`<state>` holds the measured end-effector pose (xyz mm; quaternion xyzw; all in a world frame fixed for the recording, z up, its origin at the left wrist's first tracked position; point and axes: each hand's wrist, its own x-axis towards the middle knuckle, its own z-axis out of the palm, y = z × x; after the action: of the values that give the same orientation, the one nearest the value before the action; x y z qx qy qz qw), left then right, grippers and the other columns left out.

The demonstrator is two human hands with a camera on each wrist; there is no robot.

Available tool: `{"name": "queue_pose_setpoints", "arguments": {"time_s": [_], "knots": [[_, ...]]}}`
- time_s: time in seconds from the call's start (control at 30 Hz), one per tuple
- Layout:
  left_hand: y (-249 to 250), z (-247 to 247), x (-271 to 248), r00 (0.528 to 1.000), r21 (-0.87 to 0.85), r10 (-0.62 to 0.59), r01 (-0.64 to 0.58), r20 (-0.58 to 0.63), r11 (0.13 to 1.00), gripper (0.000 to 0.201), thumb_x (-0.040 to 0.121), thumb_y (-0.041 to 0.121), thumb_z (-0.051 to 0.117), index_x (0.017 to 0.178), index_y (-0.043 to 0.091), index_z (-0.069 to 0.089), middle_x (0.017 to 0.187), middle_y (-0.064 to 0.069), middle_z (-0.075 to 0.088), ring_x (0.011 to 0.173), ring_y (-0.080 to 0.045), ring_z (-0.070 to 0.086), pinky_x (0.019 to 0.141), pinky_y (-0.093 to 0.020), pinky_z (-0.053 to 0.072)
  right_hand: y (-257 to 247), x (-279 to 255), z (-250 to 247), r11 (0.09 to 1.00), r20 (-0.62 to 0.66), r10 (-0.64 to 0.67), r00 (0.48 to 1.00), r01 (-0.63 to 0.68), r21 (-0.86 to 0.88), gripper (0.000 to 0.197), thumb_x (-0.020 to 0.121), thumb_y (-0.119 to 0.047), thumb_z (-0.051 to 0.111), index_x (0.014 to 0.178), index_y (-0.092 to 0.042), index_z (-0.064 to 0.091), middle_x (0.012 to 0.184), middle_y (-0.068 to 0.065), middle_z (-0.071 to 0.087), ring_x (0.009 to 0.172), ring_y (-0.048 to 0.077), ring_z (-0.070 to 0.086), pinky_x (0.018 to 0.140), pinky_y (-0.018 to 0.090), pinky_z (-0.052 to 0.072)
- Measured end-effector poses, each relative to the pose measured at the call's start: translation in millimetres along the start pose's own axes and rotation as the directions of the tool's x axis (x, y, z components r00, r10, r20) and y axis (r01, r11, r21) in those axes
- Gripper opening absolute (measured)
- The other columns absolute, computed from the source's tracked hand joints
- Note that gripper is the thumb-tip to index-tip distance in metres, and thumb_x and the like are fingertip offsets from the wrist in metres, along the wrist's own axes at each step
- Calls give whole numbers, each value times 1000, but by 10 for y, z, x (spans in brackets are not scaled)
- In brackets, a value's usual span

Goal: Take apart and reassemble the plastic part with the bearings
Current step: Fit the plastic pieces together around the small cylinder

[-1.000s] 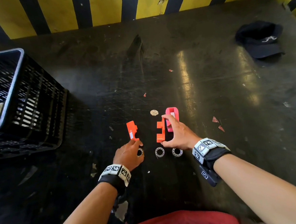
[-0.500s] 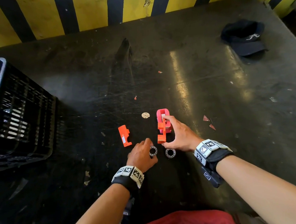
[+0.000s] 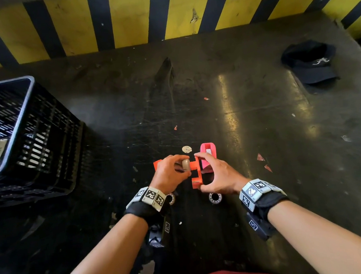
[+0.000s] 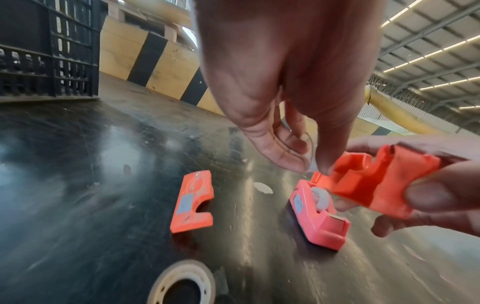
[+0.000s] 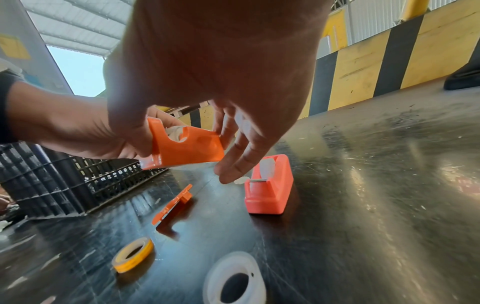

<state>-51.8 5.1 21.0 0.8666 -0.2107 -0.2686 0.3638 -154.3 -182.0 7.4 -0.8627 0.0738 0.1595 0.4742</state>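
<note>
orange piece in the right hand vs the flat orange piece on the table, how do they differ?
The held orange piece, gripped by the right hand, is off the table; the flat orange piece lies untouched on the table. The held piece is a deep hollow shell; the flat piece is a thin plate. Both are orange plastic with a notch.

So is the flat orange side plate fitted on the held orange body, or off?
Off: the side plate lies flat on the table, apart from the orange body.

The left hand (image 3: 170,173) has left the table (image 3: 260,131), carrying a bearing (image 3: 185,164) up against the orange shell (image 3: 196,174), which the right hand (image 3: 217,176) has lifted.
</note>
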Motion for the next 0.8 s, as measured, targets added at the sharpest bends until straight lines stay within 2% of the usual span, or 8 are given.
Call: {"name": "queue_pose_setpoints", "arguments": {"time_s": [0.1, 0.17, 0.23, 0.4, 0.5, 0.63, 0.73, 0.8], "knots": [[63, -52, -13, 999, 9, 4, -4, 39, 1000, 58, 83, 12, 83, 136, 26, 64, 118, 3, 67, 100, -6, 71, 88, -22, 60, -29, 23, -13, 1000, 2, -12, 1000, 12, 19, 101, 71, -31, 87, 153, -34, 29, 142, 1, 55, 118, 14, 63, 100, 31, 50], [92, -75, -31, 999, -54, 1, 1, 38, 999, 63, 85, 7, 81, 141, 25, 59, 115, 6, 71, 98, -3, 72, 84, -17, 59, -41, 32, -23, 1000, -10, -14, 1000, 15, 27, 101, 71, -31, 88, 153, -33, 29, 141, 1, 55, 116, 14, 64, 96, 27, 51], [106, -88, -52, 1000, -116, -16, 19, 25, 993, 62, 84, 4, 81, 139, 23, 60, 108, 10, 72, 94, 0, 73, 81, -14, 59, -37, 38, -34, 1000, -19, -11, 1000, 12, 19, 101, 71, -31, 89, 154, -32, 30, 141, 1, 55, 115, 14, 65, 91, 22, 49], [108, -97, -98, 999, -159, -39, 38, 1, 986, 53, 83, 4, 82, 131, 20, 68, 110, 4, 77, 97, -5, 76, 93, -29, 62, -50, 42, -46, 1000, -14, -12, 1000, 13, 9, 102, 70, -30, 90, 154, -31, 31, 140, 1, 55, 112, 13, 65, 91, 21, 49], [92, -124, -97, 1000, -163, -28, 29, 8, 986, 50, 81, 8, 84, 127, 22, 71, 110, 5, 76, 95, -5, 76, 92, -28, 62, -68, 30, -52, 1000, -4, -15, 1000, 15, 9, 101, 71, -29, 90, 154, -30, 32, 139, 0, 54, 112, 13, 65, 91, 21, 48], [88, -169, -71, 993, -173, -37, 56, 111, 983, 34, 86, 19, 83, 117, 30, 77, 111, 9, 76, 96, -5, 76, 90, -28, 61, -98, 6, -23, 999, 35, -39, 999, 39, 9, 101, 70, -32, 91, 154, -29, 35, 133, -5, 59, 112, 8, 64, 94, 23, 48], [72, -175, -85, 990, -181, -17, 42, 138, 983, 45, 84, 16, 84, 126, 28, 72, 116, 6, 78, 106, -8, 74, 97, -31, 59, -128, -2, -9, 998, 26, -46, 999, 44, 43, 100, 70, -34, 91, 153, -28, 36, 131, -7, 63, 111, 5, 64, 95, 23, 47], [55, -180, -110, 987, -239, -4, 42, 159, 970, 60, 81, 7, 85, 134, 24, 64, 122, 0, 75, 110, -9, 73, 94, -30, 61, -125, -8, -18, 997, 19, -39, 999, 38, 62, 98, 70, -33, 90, 152, -31, 37, 131, -6, 64, 112, 7, 66, 95, 24, 49]]}}
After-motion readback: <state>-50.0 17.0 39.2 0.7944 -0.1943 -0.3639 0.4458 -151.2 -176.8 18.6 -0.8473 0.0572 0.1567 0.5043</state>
